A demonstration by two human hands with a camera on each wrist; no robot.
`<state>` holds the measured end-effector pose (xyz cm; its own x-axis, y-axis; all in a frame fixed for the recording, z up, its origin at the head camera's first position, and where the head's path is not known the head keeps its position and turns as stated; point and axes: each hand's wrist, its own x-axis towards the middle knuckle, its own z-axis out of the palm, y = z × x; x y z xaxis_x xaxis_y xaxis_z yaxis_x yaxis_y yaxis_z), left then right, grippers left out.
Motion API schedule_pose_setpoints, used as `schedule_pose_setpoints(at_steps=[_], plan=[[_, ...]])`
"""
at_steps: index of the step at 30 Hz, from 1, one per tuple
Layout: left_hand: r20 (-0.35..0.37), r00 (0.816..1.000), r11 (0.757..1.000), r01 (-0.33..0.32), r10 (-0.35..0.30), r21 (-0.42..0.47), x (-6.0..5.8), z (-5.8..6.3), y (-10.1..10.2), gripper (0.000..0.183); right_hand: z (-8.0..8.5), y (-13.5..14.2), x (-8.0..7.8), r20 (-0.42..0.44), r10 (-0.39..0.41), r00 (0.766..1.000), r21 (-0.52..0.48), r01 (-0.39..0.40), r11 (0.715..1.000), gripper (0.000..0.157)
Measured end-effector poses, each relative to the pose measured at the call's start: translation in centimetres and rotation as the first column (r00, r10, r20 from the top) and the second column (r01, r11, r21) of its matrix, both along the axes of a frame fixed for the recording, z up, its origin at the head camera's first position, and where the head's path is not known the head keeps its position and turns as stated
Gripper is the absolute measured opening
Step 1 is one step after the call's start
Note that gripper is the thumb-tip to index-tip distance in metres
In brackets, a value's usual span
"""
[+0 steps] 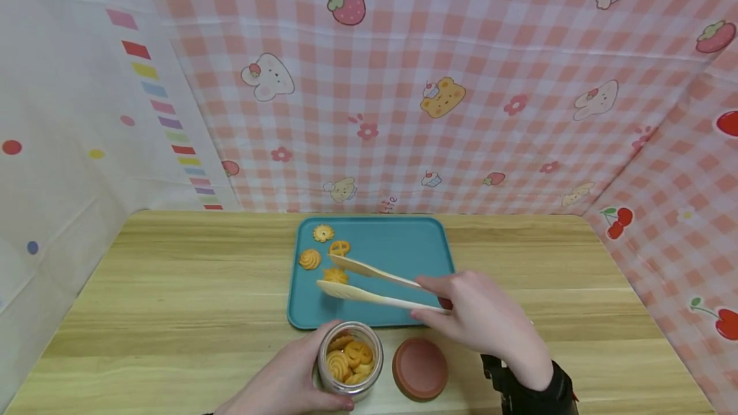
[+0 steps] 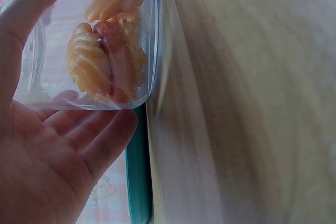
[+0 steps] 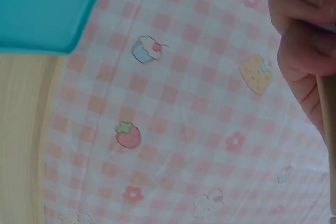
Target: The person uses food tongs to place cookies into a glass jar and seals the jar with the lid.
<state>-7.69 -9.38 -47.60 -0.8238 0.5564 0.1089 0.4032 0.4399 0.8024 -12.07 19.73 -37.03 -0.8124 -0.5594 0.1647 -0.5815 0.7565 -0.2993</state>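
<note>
While the left hand [image 1: 288, 373] grips a clear jar [image 1: 378, 364] of cookies [image 1: 348, 364] by the near edge of a teal tray [image 1: 398, 245], the right hand [image 1: 481, 316] holds wooden tongs [image 1: 375, 298], tips apart about a star-shaped cookie [image 1: 336, 276] toward the tray's left edge.

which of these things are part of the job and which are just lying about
Part of the job, by the look of it:
glass jar, in the left hand
wooden tongs, in the right hand
blue tray, under the tongs
cookies, on the tray and in the jar

Just lying about or backdrop:
reddish-brown lid, untouched, though probably the jar's
checked cloth, hanging behind
</note>
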Motion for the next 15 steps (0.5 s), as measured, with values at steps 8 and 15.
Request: schedule_pose_setpoints(at_steps=[8, 15], plan=[[-0.011, 1.0, 1.0, -0.008, 0.008, -0.01, 0.3, 0.0, -0.2, 0.086, 1.2, 1.1, 1.4, -0.08, 0.047, 0.996, -0.034, -0.05, 0.998, 0.039], [-0.043, 0.999, 1.0, -0.004, 0.004, 0.001, 0.2, 0.0, 0.0, 0.084, 2.1, 2.1, 3.0, -0.099, 0.037, 0.994, -0.026, -0.04, 0.999, 0.038]])
